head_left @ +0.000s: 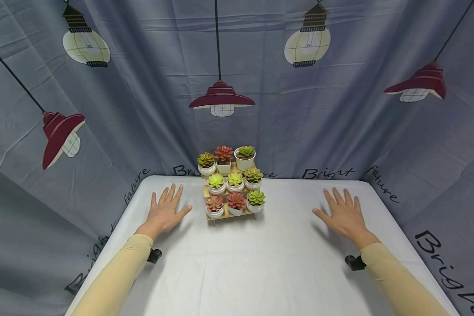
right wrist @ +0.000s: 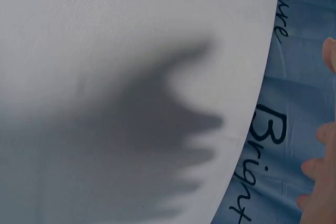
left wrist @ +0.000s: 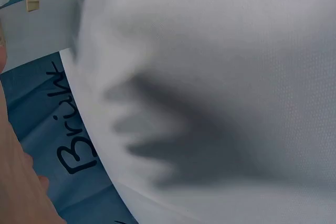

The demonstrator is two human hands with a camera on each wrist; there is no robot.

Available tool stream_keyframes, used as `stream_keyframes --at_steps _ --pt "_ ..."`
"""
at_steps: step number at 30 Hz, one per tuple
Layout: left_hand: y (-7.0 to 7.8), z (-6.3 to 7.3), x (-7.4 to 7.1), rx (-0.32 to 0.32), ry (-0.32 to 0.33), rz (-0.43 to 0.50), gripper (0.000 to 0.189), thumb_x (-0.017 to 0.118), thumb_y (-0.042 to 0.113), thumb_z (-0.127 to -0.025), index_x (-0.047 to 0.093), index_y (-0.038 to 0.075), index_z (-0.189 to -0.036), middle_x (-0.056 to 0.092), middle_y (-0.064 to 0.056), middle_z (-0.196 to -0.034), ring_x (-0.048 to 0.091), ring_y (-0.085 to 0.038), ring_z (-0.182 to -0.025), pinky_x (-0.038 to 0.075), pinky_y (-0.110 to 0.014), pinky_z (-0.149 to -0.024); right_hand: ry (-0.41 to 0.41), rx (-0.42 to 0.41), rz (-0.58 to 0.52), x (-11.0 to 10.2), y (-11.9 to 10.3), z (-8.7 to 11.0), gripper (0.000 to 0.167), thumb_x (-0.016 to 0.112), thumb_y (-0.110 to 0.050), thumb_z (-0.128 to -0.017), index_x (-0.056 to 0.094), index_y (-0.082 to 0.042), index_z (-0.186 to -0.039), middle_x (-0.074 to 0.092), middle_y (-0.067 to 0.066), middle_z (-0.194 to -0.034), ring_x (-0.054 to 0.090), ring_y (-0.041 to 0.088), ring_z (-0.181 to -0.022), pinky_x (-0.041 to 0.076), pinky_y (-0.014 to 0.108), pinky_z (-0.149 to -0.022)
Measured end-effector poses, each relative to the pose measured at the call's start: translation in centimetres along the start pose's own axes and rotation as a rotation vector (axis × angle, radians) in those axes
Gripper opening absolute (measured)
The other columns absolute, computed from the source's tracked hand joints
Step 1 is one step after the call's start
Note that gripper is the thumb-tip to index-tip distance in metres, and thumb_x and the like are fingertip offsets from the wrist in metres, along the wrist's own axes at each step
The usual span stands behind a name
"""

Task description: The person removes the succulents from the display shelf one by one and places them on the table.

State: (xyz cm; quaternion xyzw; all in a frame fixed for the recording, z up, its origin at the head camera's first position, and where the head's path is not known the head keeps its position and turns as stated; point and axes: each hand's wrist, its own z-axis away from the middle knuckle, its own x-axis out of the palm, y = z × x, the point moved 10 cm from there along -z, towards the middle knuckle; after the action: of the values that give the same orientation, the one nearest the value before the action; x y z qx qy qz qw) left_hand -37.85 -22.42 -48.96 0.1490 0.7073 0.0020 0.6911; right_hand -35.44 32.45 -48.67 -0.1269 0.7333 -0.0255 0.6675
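My left hand point(head_left: 163, 213) is held above the left part of the white table, palm down with fingers spread, holding nothing. My right hand point(head_left: 344, 218) hovers likewise over the right part, fingers spread and straight. Between them, nearer the left hand, a three-tier wooden stand point(head_left: 230, 216) carries several small potted succulents in white pots. On its top tier is a red succulent point(head_left: 223, 153); a yellow-green succulent point(head_left: 235, 178) sits mid-tier, and a bright green succulent point(head_left: 256, 198) stands at the lower right. In the wrist views the hands show only at the edge, with their shadows on the cloth.
The white table point(head_left: 284, 263) spans the lower middle. A grey-blue curtain point(head_left: 150, 109) printed with lamps and lettering encloses its back and sides. Each wrist bears a small black device, the left device point(head_left: 154, 256) and the right device point(head_left: 355, 263).
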Motion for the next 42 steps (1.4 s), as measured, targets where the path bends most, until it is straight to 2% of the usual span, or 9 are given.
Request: stream_keyframes --at_steps 9,14,22,26,29,35,38,42 --pt "1.5 0.0 -0.3 0.068 0.014 0.088 0.089 0.036 0.070 -0.102 0.007 0.017 -0.167 0.004 -0.016 -0.170 0.005 -0.041 -0.155 -0.009 -0.065 -0.121 0.023 -0.031 -0.031 -0.3 -2.1 -0.7 0.098 0.041 -0.074 -0.098 0.019 -0.006 -0.164 0.013 0.030 -0.165 -0.003 0.054 -0.150 -0.015 0.071 -0.116" --pt "2.5 0.1 -0.5 0.130 0.020 0.150 0.090 0.046 0.066 -0.101 0.007 0.017 -0.167 0.007 -0.016 -0.170 0.007 -0.040 -0.155 -0.004 -0.065 -0.122 0.043 -0.048 -0.054 -0.4 -3.7 -1.1 0.096 0.044 -0.074 -0.097 0.022 -0.008 -0.164 0.018 0.028 -0.165 0.000 0.053 -0.151 -0.011 0.070 -0.118" --pt "3.9 0.0 0.3 0.176 -0.006 0.202 0.112 0.060 0.075 -0.089 0.002 0.020 -0.167 0.008 -0.012 -0.171 0.011 -0.037 -0.155 0.003 -0.058 -0.126 0.069 -0.088 -0.102 -0.2 -6.5 -1.8 0.095 0.046 -0.073 -0.097 0.024 -0.009 -0.164 0.025 0.026 -0.164 0.006 0.051 -0.152 -0.003 0.071 -0.120" --pt "4.5 -0.1 1.0 0.180 -0.023 0.246 0.118 0.067 0.075 -0.084 0.002 0.021 -0.167 0.010 -0.009 -0.171 0.015 -0.038 -0.154 0.010 -0.059 -0.125 0.086 -0.116 -0.155 -0.1 -8.2 -2.1 0.093 0.049 -0.071 -0.097 0.028 -0.009 -0.163 0.030 0.023 -0.163 0.012 0.049 -0.151 0.004 0.070 -0.121" --pt "4.8 -0.2 1.4 0.158 -0.048 0.307 0.120 0.072 0.071 -0.082 0.000 0.027 -0.166 0.011 -0.006 -0.171 0.019 -0.038 -0.153 0.015 -0.060 -0.124 0.081 -0.122 -0.216 0.3 -9.2 -2.3 0.093 0.052 -0.071 -0.095 0.030 -0.011 -0.163 0.032 0.019 -0.163 0.015 0.047 -0.151 0.008 0.070 -0.121" --pt "5.3 -0.4 2.1 0.122 -0.073 0.411 0.121 0.082 0.057 -0.082 -0.003 0.036 -0.165 0.016 -0.006 -0.170 0.024 -0.038 -0.151 0.023 -0.063 -0.121 0.024 -0.092 -0.348 1.4 -11.0 -2.5 0.097 0.064 -0.070 -0.090 0.029 -0.016 -0.163 0.031 0.018 -0.163 0.019 0.044 -0.151 0.020 0.073 -0.116" --pt "5.4 -0.6 2.5 0.115 -0.085 0.461 0.122 0.084 0.054 -0.081 -0.004 0.037 -0.165 0.020 -0.005 -0.169 0.025 -0.038 -0.151 0.024 -0.063 -0.121 -0.003 -0.082 -0.432 2.0 -11.7 -2.6 0.098 0.070 -0.065 -0.088 0.030 -0.016 -0.163 0.032 0.019 -0.162 0.022 0.043 -0.150 0.024 0.072 -0.115" --pt "5.6 -0.8 3.0 0.108 -0.107 0.526 0.124 0.084 0.053 -0.081 -0.007 0.039 -0.164 0.019 -0.006 -0.169 0.028 -0.036 -0.150 0.025 -0.062 -0.120 -0.043 -0.067 -0.569 3.0 -12.7 -2.8 0.099 0.076 -0.062 -0.085 0.032 -0.017 -0.162 0.038 0.013 -0.159 0.024 0.039 -0.149 0.028 0.069 -0.115"
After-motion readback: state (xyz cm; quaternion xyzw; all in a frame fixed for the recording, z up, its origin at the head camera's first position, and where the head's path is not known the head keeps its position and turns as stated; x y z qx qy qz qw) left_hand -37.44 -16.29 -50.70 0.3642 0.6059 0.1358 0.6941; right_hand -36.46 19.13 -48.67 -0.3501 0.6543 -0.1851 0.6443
